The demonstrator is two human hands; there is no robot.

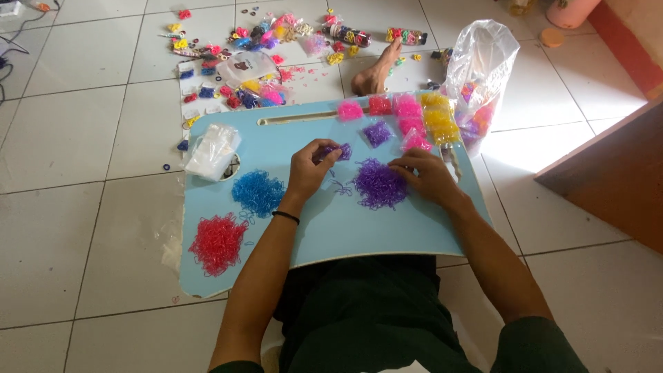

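Head view: a blue table (pixel 331 228) lies across the person's lap on the tiled floor (pixel 83 152). The left hand (pixel 309 168) is pinched shut on a small purple clump (pixel 336 151) of tiny bands. The right hand (pixel 429 176) rests with fingers spread, touching the purple pile (pixel 379 184) at its right edge. Blue pile (pixel 257 193) and red pile (pixel 217 242) lie to the left; filled packets (pixel 414 121) sit beyond the hands.

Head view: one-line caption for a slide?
Left hand holds a small purple clump, right hand rests on the purple band pile, over a light blue lap tray.
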